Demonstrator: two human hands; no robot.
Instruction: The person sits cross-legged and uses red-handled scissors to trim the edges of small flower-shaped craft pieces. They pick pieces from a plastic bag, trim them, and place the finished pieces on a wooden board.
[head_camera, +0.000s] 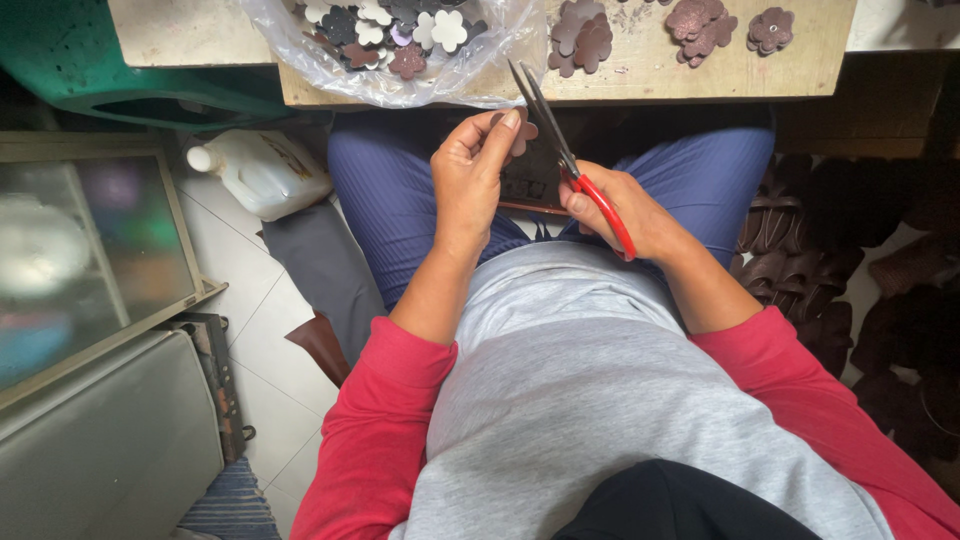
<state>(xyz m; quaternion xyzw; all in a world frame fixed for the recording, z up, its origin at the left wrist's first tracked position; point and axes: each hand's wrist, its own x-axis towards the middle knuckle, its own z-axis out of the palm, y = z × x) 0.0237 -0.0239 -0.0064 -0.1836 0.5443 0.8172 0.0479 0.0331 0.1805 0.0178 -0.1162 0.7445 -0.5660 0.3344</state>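
Resting over the lap, a dark brown sheet (530, 180) sits between both hands, just near the bench (650, 70) edge. It looks thin, light and limp, likely leather, so it is best held close to the cut line. The left hand (470, 175) pinches its upper edge, where a brown flower shape (524, 133) shows, between thumb and pressed-together fingers. The right hand (625, 215) is curled through the red handles of the scissors (560, 150), whose blades are parted and point far. Cut flowers (700, 25) lie on the bench, more in a clear bag (390, 50) at far left. A white jug (262, 170) stands on the floor at left.
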